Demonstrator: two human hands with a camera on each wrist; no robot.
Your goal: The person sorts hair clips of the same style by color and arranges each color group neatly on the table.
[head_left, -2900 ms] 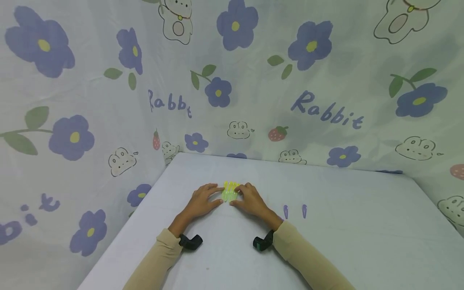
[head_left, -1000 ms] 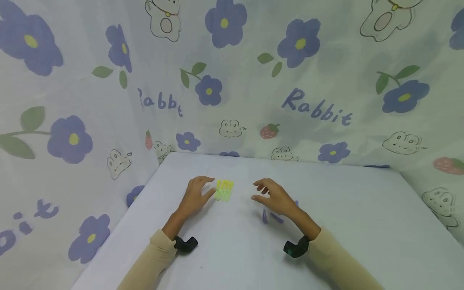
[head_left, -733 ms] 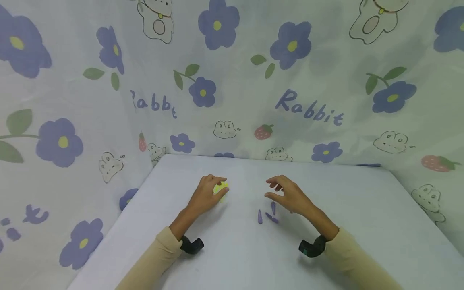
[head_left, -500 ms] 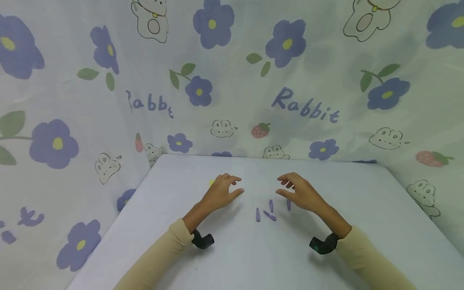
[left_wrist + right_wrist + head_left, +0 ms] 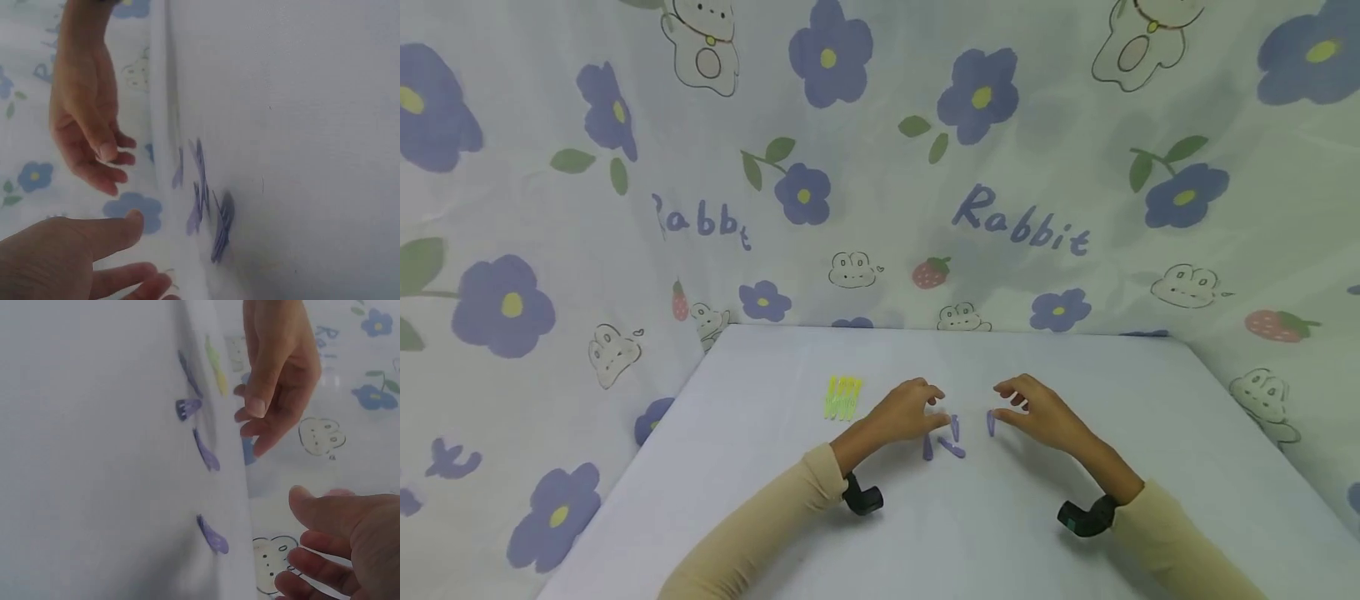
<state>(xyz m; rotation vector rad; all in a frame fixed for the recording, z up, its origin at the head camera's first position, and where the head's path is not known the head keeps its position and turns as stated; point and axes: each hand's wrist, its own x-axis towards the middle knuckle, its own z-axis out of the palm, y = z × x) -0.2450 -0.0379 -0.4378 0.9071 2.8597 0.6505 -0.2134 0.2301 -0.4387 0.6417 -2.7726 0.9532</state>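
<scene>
Several small purple hair clips (image 5: 955, 428) lie scattered on the white table, one of them tilted (image 5: 952, 448). My left hand (image 5: 904, 412) hovers just over the left ones with its fingers loosely bent and nothing held. My right hand (image 5: 1039, 412) is held above the rightmost purple clip (image 5: 991, 423), its thumb overlapping it in the head view. The left wrist view shows the purple clips (image 5: 221, 231) below my left thumb (image 5: 119, 234). In the right wrist view my right fingers (image 5: 322, 565) are spread apart from the clips (image 5: 214, 536).
To the left, a neat block of clips lies side by side, yellow clips (image 5: 846, 386) at the far end and pale green clips (image 5: 841, 407) nearer. A flower-and-rabbit printed curtain (image 5: 880, 208) rises behind the table (image 5: 970, 533) and along its sides.
Both hands have left the yellow and green clips, the right first, the left following across to the purple clips. The yellow and green block shows fully again. The head view has turned right.
</scene>
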